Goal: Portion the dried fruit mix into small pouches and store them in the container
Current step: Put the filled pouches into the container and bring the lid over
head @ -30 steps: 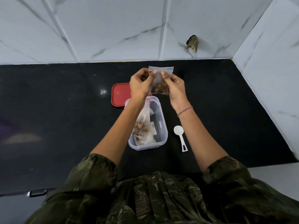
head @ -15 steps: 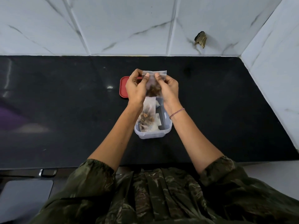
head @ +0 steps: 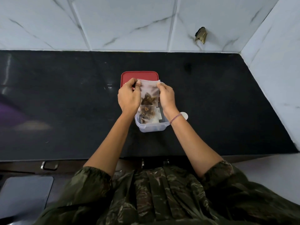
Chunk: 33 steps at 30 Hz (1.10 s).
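Near the centre of the frame, the left hand (head: 129, 96) and the right hand (head: 166, 96) are holding a small clear pouch (head: 149, 95) by its two upper corners, the fingers (head: 138, 83) of each hand pinching closed on the top strip while the dried fruit mix (head: 148, 100) is sitting bunched in the lower half. The pouch is hanging just above the open clear container (head: 152, 128), which is standing on the black table (head: 65, 103) and already holding at least one other filled pouch (head: 146, 116). The step in hand is probably sealing the top before dropping the pouch in; to do it well, the person should be keeping the fruit shaken down away from the strip, running the pinch across the whole width from one corner to the other, and pressing out spare air so the pouches are lying flat and packing closely. Whether the seal is already shut cannot be told, since the top edge is pale and slightly blurred. The red lid (head: 139, 76) is lying just beyond the hands, partly covered by them, and a white scoop (head: 185, 115) is peeping out behind the right wrist, its handle hidden. How many pouches are lying in the container is hard to make out through the overlapping plastic, and its far end is hidden behind the hands.
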Tool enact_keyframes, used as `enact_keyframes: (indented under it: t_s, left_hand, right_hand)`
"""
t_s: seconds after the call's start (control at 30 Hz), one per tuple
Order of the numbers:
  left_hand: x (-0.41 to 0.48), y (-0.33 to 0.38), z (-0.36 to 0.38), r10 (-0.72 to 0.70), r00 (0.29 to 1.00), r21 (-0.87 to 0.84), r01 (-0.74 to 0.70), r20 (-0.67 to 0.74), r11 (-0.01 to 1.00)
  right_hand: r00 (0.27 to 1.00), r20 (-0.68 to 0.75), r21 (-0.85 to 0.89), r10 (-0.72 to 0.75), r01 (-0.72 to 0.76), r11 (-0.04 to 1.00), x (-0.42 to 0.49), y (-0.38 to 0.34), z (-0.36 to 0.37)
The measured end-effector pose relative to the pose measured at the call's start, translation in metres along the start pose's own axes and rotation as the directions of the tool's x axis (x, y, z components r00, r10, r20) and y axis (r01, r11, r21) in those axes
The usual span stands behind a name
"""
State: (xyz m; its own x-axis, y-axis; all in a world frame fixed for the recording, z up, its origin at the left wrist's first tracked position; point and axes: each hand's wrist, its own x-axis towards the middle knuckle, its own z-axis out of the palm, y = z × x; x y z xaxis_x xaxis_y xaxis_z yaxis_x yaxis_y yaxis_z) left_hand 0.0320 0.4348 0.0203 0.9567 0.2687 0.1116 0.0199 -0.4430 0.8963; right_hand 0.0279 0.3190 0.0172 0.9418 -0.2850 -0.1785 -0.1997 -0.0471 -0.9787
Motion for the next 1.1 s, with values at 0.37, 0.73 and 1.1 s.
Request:
enact_keyframes:
  t_s: [0.37, 0.73, 1.1]
  left_hand:
    - [0.015, -0.008, -0.01, -0.074, 0.997, 0.304, 0.07, 0.002, 0.95]
    - [0.022, -0.014, -0.003, 0.037, 0.999, 0.273, -0.038, 0.008, 0.961]
    - [-0.018, -0.008, 0.014, 0.045, 0.823, 0.801, -0.562, 0.566, 0.207]
  right_hand:
    - [0.979, 0.102, -0.603, -0.176, 0.202, 0.771, 0.011, 0.008, 0.002]
    - [0.872, 0.358, -0.696, -0.333, 0.487, 0.528, -0.017, 0.022, 0.003]
    - [0.872, 0.488, -0.808, -0.043, 0.47, 0.355, -0.005, 0.031, 0.005]
